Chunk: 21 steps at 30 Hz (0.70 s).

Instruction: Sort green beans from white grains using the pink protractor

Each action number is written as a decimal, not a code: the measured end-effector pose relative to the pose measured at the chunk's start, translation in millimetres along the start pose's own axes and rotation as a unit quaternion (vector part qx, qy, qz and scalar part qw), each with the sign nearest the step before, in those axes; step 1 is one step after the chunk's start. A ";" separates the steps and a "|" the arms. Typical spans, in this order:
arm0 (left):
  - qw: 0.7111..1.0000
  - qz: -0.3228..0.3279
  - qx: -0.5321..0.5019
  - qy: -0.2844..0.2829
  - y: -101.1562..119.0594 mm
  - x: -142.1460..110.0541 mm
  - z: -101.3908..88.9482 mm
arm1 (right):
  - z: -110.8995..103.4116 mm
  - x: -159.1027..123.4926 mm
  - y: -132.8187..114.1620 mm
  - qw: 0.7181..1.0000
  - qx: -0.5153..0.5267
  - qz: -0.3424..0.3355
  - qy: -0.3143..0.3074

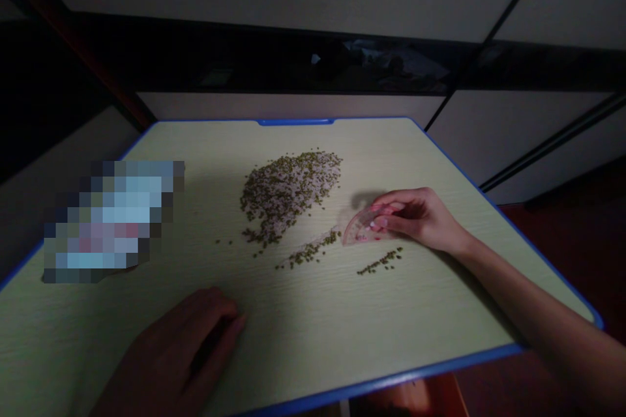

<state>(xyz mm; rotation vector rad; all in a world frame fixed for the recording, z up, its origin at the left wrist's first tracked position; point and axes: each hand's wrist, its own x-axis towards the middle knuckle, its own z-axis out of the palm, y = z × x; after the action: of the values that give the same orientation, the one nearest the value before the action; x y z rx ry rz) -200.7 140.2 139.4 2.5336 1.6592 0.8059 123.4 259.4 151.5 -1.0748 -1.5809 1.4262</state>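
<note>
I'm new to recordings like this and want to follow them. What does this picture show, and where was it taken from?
There's no machine: these are one person's two bare hands, seen by a camera worn on the head, looking forward and down. It's the only view.

The pale table has a blue edge. On it lies a heap of small greenish and whitish bits. A loose row of greenish ones lies nearer, and a shorter row is further right.

The right hand pinches a clear, pink-tinged piece that looks like a protractor. The left hand is curled; whether it holds anything isn't visible. A pixelated patch hides something at left.
</note>
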 end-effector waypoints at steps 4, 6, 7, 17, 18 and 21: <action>1.000 -0.009 -0.004 -0.009 -3.5 -5.4 2.9 | 3.5 0.6 -1.3 0.999 0.002 0.009 0.030; 1.000 -0.020 -0.007 -0.020 -5.8 -9.3 3.4 | 4.4 1.2 -2.2 0.999 -0.007 0.008 0.044; 0.999 -0.027 -0.009 -0.027 -6.5 -11.0 3.4 | 4.6 1.6 -2.6 0.999 -0.015 0.005 0.050; 0.994 -0.103 0.013 -0.020 6.4 -5.8 10.8 | 4.1 2.8 -2.1 0.996 -0.055 -0.029 0.069; 0.994 -0.104 0.013 -0.020 7.3 -4.9 11.3 | 4.2 2.8 -1.7 0.996 -0.054 -0.030 0.070; 0.994 -0.106 0.012 -0.021 7.8 -3.2 9.7 | 4.2 2.9 -0.4 0.996 -0.050 -0.031 0.072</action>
<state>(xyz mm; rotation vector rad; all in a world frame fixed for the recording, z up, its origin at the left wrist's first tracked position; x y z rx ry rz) -190.9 136.6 131.8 2.3179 1.8928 0.7138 118.4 260.5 151.5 -1.1488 -1.5824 1.2118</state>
